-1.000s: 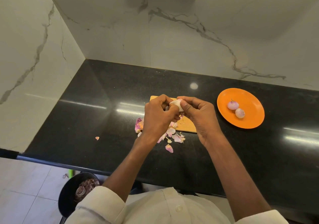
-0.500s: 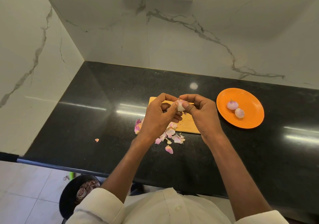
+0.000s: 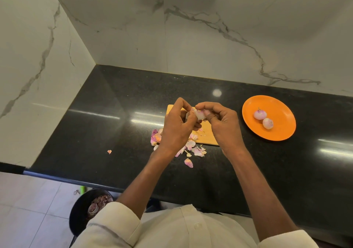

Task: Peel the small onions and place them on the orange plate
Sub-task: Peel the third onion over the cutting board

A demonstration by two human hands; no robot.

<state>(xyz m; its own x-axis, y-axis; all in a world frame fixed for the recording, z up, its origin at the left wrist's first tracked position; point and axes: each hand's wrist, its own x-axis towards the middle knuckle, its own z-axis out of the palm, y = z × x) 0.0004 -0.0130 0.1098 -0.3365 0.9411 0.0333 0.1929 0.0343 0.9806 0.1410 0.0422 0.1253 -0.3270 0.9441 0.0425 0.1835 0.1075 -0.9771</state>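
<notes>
Both forearms extend forward from rolled white sleeves and converge at the hands. The left hand (image 3: 176, 126) is raised with its back toward the camera, fingers curled inward and thumb up. The right hand (image 3: 222, 122) sits just beside it, fingers bent, thumb and fingertips pointing toward the left hand. The two hands meet at the fingertips, where both pinch a small onion (image 3: 198, 114) between them. Both wrists are bent slightly inward.

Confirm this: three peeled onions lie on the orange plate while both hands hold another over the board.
Not quite: the head view shows two onions on the plate, not three. Both hands, left and right, do hold another onion over the board.
</notes>
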